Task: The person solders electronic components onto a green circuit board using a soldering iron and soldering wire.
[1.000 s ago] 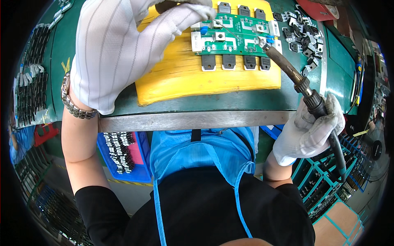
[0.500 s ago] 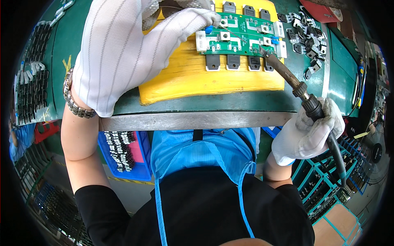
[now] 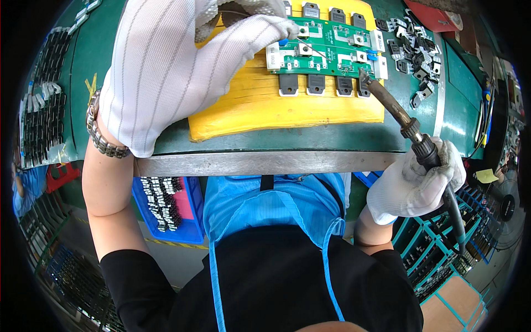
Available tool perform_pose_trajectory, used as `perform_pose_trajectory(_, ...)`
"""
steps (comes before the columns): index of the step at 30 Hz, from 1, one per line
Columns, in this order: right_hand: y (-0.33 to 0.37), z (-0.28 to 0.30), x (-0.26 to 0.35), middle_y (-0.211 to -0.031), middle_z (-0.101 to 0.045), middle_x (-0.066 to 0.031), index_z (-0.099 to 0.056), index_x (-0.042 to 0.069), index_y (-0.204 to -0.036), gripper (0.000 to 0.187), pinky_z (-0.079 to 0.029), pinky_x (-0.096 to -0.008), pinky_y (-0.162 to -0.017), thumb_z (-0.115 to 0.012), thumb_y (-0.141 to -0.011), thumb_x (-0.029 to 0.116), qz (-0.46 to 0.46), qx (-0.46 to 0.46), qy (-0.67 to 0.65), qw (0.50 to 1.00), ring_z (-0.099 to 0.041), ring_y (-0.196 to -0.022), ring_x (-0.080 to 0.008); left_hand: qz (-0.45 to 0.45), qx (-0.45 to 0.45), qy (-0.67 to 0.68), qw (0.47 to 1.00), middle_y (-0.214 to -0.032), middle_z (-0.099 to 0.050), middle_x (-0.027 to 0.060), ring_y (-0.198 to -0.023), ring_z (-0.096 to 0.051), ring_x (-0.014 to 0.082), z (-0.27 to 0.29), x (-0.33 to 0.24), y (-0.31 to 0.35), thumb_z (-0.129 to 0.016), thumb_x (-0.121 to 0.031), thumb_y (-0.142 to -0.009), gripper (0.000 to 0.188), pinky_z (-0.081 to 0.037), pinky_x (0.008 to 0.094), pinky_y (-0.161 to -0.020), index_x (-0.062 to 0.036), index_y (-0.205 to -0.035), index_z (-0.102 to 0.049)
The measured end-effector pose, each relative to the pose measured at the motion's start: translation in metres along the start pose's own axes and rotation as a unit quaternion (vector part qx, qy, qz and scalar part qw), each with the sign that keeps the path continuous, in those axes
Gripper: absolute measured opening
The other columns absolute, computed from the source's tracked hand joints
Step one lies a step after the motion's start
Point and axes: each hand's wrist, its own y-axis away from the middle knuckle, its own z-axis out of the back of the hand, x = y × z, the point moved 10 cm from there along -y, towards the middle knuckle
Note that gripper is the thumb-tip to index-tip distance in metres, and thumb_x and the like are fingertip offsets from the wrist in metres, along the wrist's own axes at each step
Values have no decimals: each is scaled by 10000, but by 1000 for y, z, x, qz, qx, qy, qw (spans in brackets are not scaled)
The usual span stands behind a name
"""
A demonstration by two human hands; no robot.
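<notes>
A green circuit board (image 3: 321,41) lies on a yellow block (image 3: 282,113), with several black flat components (image 3: 316,84) sticking out along its near and far edges. My gloved left hand (image 3: 177,72) is over the board's left end, pinching a thin solder wire (image 3: 314,48) that slants across the board. Its curled fingers are partly cut off by the top edge. At the right, my gloved right hand (image 3: 417,182) is wrapped round the handle of a soldering iron (image 3: 391,105). The iron's tip is at the board's near right edge; whether it touches is unclear.
Loose black-and-white components (image 3: 417,58) are heaped on the green table (image 3: 265,138) right of the block. More stand in rows (image 3: 47,110) at the far left. A blue bin (image 3: 193,221) with parts sits below the table's metal edge (image 3: 265,164). Teal racks (image 3: 426,243) stand lower right.
The soldering iron's tip has drawn back slightly toward me and to the right, over the board's near edge. The board has shifted a touch to the right. My left hand barely moved.
</notes>
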Motion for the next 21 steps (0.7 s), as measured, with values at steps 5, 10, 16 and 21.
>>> perform_pose_trajectory(5,-2,-11,6,-842,-593,-108,-554,13,-916,86,-531,-312,-729,-621,-882,55,-27,-34,72,996,-575,-744,-170,36,3,14,999,-778,-665,119,-672,-648,266,-1,2,1,-760,-102,-785,143,-510,341,-627,-15,-881,-699)
perform_pose_trajectory(10,1,-7,5,-840,-598,-104,-535,30,-971,122,-516,-302,-733,-617,-886,60,4,-45,55,997,-580,-735,-168,56,5,17,998,-772,-652,117,-664,-640,264,-2,5,2,-761,-109,-788,143,-510,340,-627,-15,-872,-693)
perform_pose_trajectory(16,2,-5,8,-841,-587,-101,-531,36,-974,144,-515,-283,-748,-642,-912,105,19,-42,94,994,-585,-744,-175,34,22,-16,999,-759,-638,123,-649,-625,279,0,-4,-2,-762,-111,-785,143,-497,349,-611,-17,-866,-691)
perform_pose_trajectory(21,1,-6,-1,-899,-621,-103,-597,12,-1020,159,-515,-294,-755,-645,-926,131,-63,-19,183,981,-599,-784,-167,43,21,-15,999,-751,-627,122,-649,-623,279,-2,0,-1,-763,-110,-786,141,-493,355,-602,-18,-864,-691)
